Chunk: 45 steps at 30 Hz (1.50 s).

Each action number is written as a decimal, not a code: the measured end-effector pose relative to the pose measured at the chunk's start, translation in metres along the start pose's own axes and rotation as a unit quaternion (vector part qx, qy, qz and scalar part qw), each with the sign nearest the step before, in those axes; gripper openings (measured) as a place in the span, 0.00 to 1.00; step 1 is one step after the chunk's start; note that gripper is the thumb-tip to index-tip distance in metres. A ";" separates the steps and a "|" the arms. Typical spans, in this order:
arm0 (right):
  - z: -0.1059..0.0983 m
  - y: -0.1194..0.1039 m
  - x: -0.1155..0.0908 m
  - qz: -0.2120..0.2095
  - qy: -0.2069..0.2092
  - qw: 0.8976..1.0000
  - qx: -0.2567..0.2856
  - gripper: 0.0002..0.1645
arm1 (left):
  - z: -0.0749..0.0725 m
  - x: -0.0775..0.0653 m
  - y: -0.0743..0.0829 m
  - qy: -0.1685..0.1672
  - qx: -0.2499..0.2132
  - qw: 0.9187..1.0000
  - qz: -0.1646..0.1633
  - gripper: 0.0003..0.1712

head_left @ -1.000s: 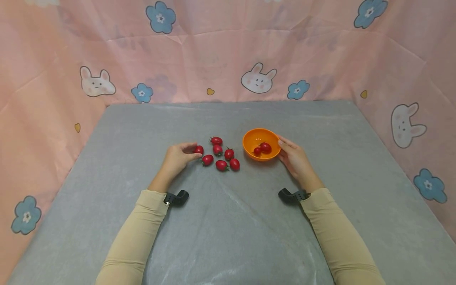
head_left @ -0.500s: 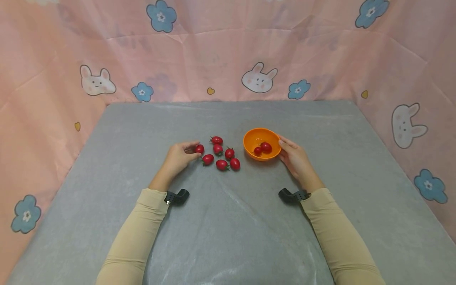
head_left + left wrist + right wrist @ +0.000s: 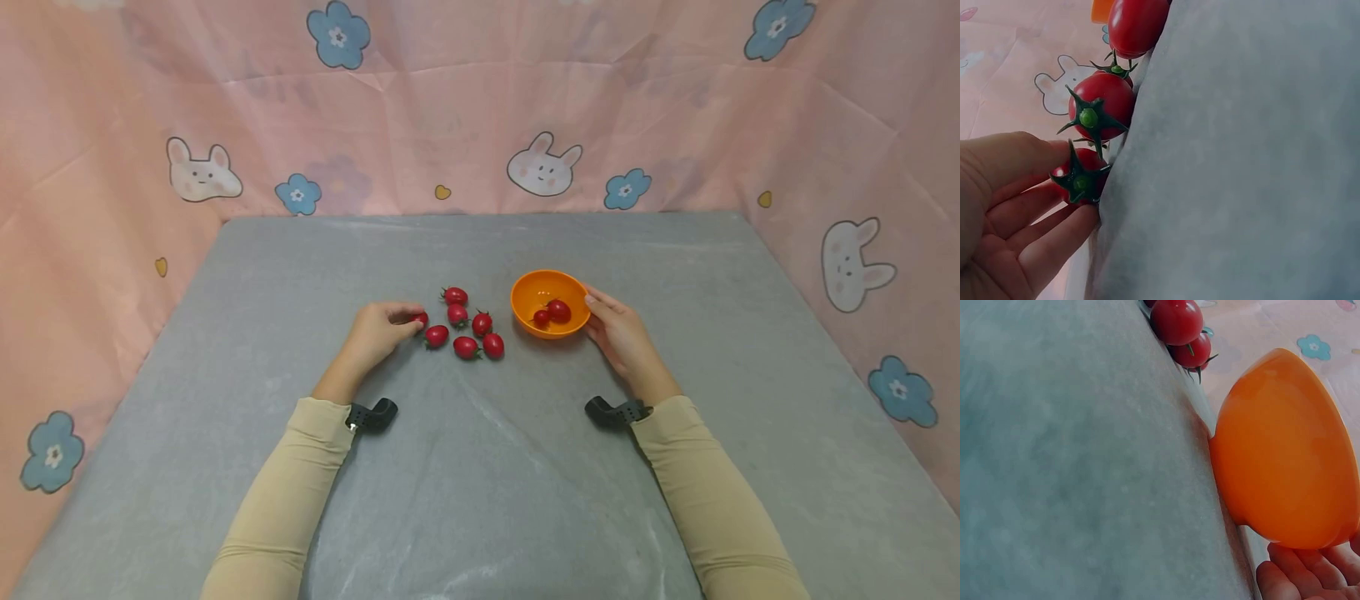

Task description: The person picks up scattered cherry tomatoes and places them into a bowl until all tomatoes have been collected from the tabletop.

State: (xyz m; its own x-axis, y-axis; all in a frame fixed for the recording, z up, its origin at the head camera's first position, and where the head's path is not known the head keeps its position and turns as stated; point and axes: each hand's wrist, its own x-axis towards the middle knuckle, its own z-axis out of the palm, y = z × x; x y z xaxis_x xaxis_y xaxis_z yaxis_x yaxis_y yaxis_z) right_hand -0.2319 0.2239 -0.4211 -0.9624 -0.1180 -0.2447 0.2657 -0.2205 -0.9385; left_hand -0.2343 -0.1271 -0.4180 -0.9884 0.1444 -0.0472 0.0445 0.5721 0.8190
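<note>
A grey table [image 3: 480,467] bears everything here. On it, the orange bowl [image 3: 531,293] appears to stand upright, to the right of the loose cherry tomatoes [image 3: 466,347]. The right hand [image 3: 624,340] holds the bowl's right side, thumb at the rim and fingers beneath the outer wall. The left hand [image 3: 372,340], at the cluster's left edge, pinches the held tomato [image 3: 420,319] between thumb and fingers. That fruit lies well apart from the bowl, with loose ones spread between; its stem end faces the left wrist, so its long axis seems to run away from there. Whether it touches the table, I cannot tell. Six lie loose, nearer the left hand than the right, their long axes at various angles. All are glossy, deep red and oval. Smaller still, a spiky green calyx [image 3: 1080,183] caps the held one.
</note>
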 end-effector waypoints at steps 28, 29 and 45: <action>0.002 0.000 0.003 -0.004 -0.001 1.000 -0.005 0.31 | -0.002 -0.003 0.004 -0.016 -0.009 1.000 -0.025 0.21; 0.002 0.000 0.003 -0.003 -0.002 1.000 -0.006 0.31 | -0.002 -0.003 0.005 -0.013 -0.013 0.999 -0.027 0.21; 0.002 -0.001 0.001 0.008 0.006 1.000 -0.001 0.32 | -0.001 -0.002 0.005 0.005 0.000 0.999 -0.037 0.21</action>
State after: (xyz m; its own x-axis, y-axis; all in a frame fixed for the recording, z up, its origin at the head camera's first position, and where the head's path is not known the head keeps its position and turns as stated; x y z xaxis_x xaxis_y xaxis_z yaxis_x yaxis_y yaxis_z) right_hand -0.2329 0.2223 -0.4195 -0.9587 -0.1094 -0.2627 0.2809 -0.2176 -0.9347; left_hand -0.2325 -0.1251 -0.4129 -0.9905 0.0933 -0.1013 -0.0285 0.5812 0.8133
